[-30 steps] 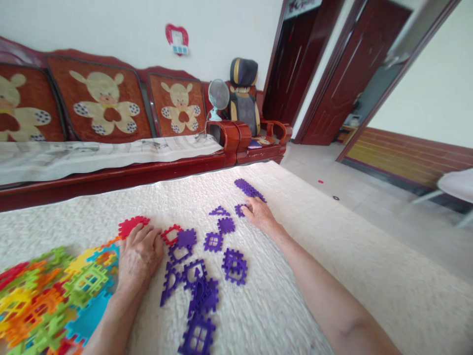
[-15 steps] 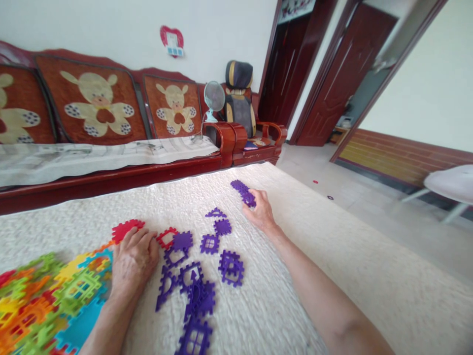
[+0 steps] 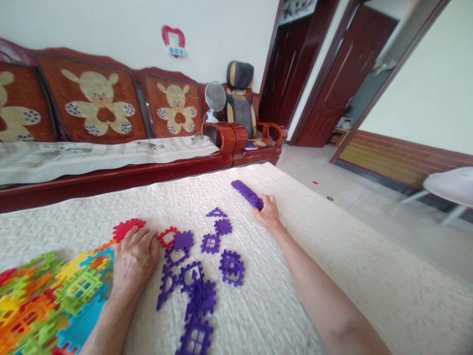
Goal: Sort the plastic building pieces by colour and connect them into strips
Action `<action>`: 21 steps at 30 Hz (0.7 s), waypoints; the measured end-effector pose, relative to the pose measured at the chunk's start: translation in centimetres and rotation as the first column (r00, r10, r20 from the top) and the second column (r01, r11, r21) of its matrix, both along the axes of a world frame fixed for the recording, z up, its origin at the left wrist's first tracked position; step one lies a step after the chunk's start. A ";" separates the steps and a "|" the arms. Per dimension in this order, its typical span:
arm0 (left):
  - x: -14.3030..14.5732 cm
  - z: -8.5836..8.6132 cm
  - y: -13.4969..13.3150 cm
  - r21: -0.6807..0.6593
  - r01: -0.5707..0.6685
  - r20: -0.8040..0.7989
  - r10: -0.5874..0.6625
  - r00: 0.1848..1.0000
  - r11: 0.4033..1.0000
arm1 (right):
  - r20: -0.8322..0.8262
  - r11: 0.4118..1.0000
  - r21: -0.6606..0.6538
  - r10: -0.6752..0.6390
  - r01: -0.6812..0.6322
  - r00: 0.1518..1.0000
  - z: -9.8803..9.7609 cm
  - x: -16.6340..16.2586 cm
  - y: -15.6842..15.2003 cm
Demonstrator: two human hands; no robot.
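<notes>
My right hand (image 3: 269,215) has its thumb and fingers closed around the near end of a row of purple interlocking tiles (image 3: 246,192), which lies on the light tablecloth (image 3: 303,197). My left hand (image 3: 136,254) lies palm down, fingers laid over the cloth, between a red tile (image 3: 127,228) and a red frame tile (image 3: 169,237). What lies under its palm is hidden. Loose purple pieces spread between the hands: a triangle (image 3: 216,212), a solid square (image 3: 223,227), a window tile (image 3: 210,243) and an overlapping group (image 3: 201,296).
A heap of mixed-colour tiles (image 3: 44,301) fills the table's left side. Behind the table stand a wooden sofa (image 3: 148,167), a small fan (image 3: 215,97) and a chair with a massage cushion (image 3: 240,111). A white stool (image 3: 451,182) and two small pieces are on the floor at right.
My right hand has slid slightly right and nearer along the purple row, whose visible part is now longer. My left hand and the loose tiles stay put.
</notes>
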State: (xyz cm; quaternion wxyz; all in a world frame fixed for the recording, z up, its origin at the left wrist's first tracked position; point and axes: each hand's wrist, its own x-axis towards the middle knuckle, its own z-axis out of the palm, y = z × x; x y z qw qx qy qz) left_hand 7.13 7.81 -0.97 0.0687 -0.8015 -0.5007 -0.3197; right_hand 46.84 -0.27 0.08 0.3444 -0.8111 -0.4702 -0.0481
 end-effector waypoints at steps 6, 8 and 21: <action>0.0 -0.1 0.1 -0.023 0.003 0.004 -0.003 1.000 1.000 | -0.007 1.000 -0.019 -0.006 0.006 1.000 0.1 0.0 0.0; -0.1 -0.2 0.2 -0.037 0.012 0.000 -0.012 1.000 0.999 | -0.005 1.000 -0.025 -0.009 0.009 1.000 0.1 0.0 0.0; 0.4 0.6 -0.3 -0.055 -0.006 0.032 0.007 0.999 0.998 | -0.035 1.000 -0.001 -0.019 0.019 0.999 -0.2 0.6 0.3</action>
